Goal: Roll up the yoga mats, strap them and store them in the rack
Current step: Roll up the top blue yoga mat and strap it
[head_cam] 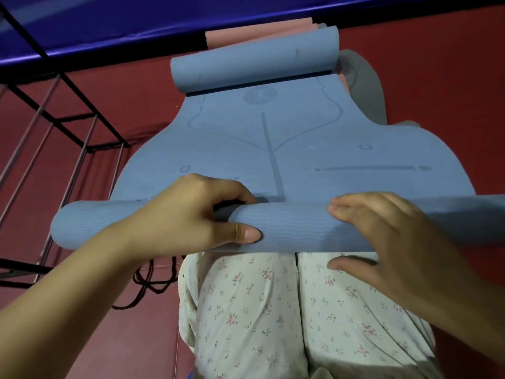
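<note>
Both hands sit on the blue mat's (273,149) near roll (287,228): left hand (191,214) grip clamped around it, right hand (382,236) fingers and thumb curled around it. Uneven pressure could telescope the roll; far end curls back.

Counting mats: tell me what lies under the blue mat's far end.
A pink mat and a grey one stick out from under the blue mat; how far they extend beneath is covered.
</note>
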`<state>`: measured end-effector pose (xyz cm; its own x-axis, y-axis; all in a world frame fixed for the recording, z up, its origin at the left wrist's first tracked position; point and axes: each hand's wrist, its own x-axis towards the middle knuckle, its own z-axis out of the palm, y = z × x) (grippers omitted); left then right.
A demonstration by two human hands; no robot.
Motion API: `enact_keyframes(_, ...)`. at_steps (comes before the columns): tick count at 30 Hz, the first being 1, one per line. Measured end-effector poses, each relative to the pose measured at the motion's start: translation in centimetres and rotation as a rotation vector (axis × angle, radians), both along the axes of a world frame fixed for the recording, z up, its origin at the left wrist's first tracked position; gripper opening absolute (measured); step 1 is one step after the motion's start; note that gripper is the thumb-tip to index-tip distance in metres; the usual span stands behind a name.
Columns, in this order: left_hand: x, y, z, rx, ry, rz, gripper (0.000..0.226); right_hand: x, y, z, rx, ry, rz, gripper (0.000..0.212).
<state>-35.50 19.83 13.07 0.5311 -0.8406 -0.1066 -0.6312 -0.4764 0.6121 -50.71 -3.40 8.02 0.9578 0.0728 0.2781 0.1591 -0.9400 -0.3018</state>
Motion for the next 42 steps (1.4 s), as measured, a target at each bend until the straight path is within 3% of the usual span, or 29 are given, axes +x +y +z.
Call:
enact_keyframes(7,1.0,-0.4,0.0,0.071,0.032,-0.036,0.039,1.1,-0.8,0.9,0.086,0.025,0.010,0.051)
enact_keyframes(12,0.8,0.2,-0.1,0.055,-0.311,-0.146,0.052,2.0,-1.4,1.9,0.100,0.087,0.039,0.049)
enact_keyframes(15,0.5,0.1,-0.1,0.028,-0.402,-0.147,0.057,2.7,-1.8,2.4,0.139,0.146,0.055,0.046)
enact_keyframes(22,-0.9,0.0,-0.4,-0.022,-0.645,-0.107,0.038,4.2,-2.3,3.6,0.353,0.372,-0.011,0.050)
enact_keyframes(28,-1.0,0.0,-1.3,0.108,-0.614,-0.083,0.072,5.9,-2.9,4.4,0.456,0.528,-0.018,0.042)
enact_keyframes(38,0.8,-1.2,-0.2,0.136,-0.486,-0.088,0.062,8.8,-4.3,5.2,0.422,0.658,0.088,0.047)
enact_keyframes(42,1.2,-1.3,0.2,0.155,-0.472,-0.097,0.060,7.7,-4.4,4.5,0.328,0.542,0.113,0.059)
